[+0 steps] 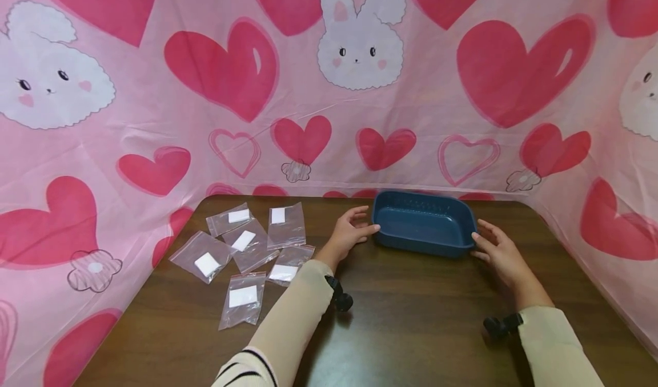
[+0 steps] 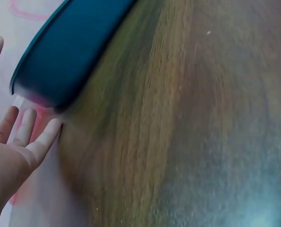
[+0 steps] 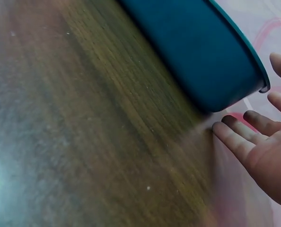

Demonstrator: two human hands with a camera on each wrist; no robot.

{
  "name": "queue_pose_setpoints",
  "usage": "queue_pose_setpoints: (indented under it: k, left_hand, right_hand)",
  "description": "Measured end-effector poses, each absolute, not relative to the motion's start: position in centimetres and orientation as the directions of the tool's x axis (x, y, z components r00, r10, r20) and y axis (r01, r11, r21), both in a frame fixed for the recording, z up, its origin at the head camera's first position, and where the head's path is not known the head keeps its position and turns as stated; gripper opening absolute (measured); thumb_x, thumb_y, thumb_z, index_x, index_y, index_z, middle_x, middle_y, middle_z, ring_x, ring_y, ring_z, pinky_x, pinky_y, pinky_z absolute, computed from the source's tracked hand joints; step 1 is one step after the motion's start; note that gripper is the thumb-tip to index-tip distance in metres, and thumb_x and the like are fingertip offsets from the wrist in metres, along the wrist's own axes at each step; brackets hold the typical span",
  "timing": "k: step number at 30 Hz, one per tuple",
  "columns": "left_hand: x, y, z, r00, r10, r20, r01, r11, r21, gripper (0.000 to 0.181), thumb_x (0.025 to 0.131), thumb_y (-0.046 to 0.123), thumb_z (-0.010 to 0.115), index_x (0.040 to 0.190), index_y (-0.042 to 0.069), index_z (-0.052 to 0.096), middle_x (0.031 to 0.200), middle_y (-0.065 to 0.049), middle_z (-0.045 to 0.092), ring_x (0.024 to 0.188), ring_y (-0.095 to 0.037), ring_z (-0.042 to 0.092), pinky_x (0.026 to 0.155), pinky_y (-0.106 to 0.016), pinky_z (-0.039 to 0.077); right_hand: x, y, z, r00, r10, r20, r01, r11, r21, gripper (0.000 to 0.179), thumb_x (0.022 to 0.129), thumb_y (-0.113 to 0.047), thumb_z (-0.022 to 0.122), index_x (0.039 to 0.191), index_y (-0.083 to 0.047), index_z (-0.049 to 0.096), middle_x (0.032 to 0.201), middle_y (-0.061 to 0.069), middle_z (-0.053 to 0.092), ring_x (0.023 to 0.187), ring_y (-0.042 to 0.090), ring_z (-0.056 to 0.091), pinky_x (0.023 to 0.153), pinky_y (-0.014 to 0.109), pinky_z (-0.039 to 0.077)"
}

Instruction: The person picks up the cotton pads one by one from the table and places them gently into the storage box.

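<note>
A dark blue plastic basket [image 1: 421, 244], with a row of small holes in its far wall, stands near the back edge of the table. By its left end is my left hand [image 1: 348, 236], fingers spread, the thumb tip close to the basket's near corner. My right hand [image 1: 500, 256] is at the other end, its fingers loosely extended beside the wall. Both wrist views show the fingers apart, with the palms facing the basket's ends; whether either thumb touches the rim I cannot tell. Neither hand grips anything.
Left of my left arm, several clear zip bags [image 1: 287, 233] with white rectangular pieces inside lie on the brown wooden table [image 1: 411, 318]. A pink cloth [image 1: 360, 113] printed with hearts and rabbits hangs around the back and sides. Black camera straps [image 1: 506, 325] circle both wrists.
</note>
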State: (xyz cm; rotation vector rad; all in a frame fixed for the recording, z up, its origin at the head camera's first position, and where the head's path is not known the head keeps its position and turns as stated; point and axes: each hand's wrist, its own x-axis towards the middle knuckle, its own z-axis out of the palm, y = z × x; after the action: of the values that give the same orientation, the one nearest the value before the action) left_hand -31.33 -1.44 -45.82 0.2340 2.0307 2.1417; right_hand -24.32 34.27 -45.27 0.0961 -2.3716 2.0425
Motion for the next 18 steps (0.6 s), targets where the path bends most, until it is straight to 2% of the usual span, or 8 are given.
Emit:
queue_pose_setpoints:
  k: [4,7,11,15,18]
  left_hand:
    - [-31.6,-0.9,-45.8,-0.976,0.219,-0.015,-0.032,-0.073,0.997,0.067,0.081,0.014,0.081,0.141,0.016,0.05,0.136,-0.012,0.052,0.117,-0.03,0.057,0.085,-0.048,0.054]
    - [-31.7,-0.5,-45.8,-0.979,0.204,-0.019,-0.04,-0.097,0.995,0.075,0.08,0.012,0.081,0.146,0.016,0.045,0.137,-0.015,0.049,0.12,-0.032,0.056,0.084,-0.048,0.054]
    - [-31.6,-0.2,-46.0,-0.978,0.205,-0.041,-0.066,-0.115,0.991,0.079,0.079,0.007,0.081,0.147,0.016,0.043,0.138,-0.015,0.047,0.12,-0.033,0.055,0.083,-0.046,0.055]
    - [-31.6,0.0,-46.3,-0.977,0.203,-0.057,-0.084,-0.127,0.988,0.079,0.079,0.003,0.08,0.147,0.014,0.042,0.138,-0.016,0.047,0.12,-0.034,0.055,0.081,-0.045,0.055]
    - [-31.5,0.2,-46.5,-0.977,0.205,-0.066,-0.098,-0.15,0.984,0.078,0.08,0.001,0.079,0.147,0.012,0.042,0.139,-0.017,0.046,0.121,-0.035,0.054,0.081,-0.046,0.055]
  right_hand:
    - [-24.6,34.5,-45.4,-0.998,-0.057,0.041,-0.044,0.055,-0.997,0.071,0.102,-0.022,0.051,0.152,0.005,0.009,0.142,0.033,0.02,0.096,0.0,0.058,0.079,0.023,0.054]
    - [-24.8,34.8,-45.4,-0.998,-0.066,0.022,-0.021,-0.015,-1.0,0.067,0.102,-0.02,0.051,0.152,0.002,0.012,0.133,0.019,0.035,0.095,0.005,0.062,0.079,0.024,0.055]
    - [-24.9,35.1,-45.5,-0.998,-0.068,0.003,0.003,-0.09,-0.996,0.063,0.102,-0.018,0.052,0.152,-0.001,0.017,0.122,0.001,0.046,0.096,0.007,0.065,0.078,0.027,0.056]
    - [-24.9,35.3,-45.7,-0.998,-0.062,-0.012,0.023,-0.187,-0.982,0.051,0.101,-0.015,0.053,0.146,-0.01,0.031,0.115,-0.006,0.054,0.096,0.009,0.066,0.077,0.03,0.057]
    - [-24.8,35.5,-45.9,-0.997,-0.078,-0.014,0.035,-0.278,-0.96,0.034,0.101,-0.011,0.051,0.134,-0.02,0.043,0.113,-0.007,0.059,0.096,0.012,0.067,0.076,0.034,0.057]
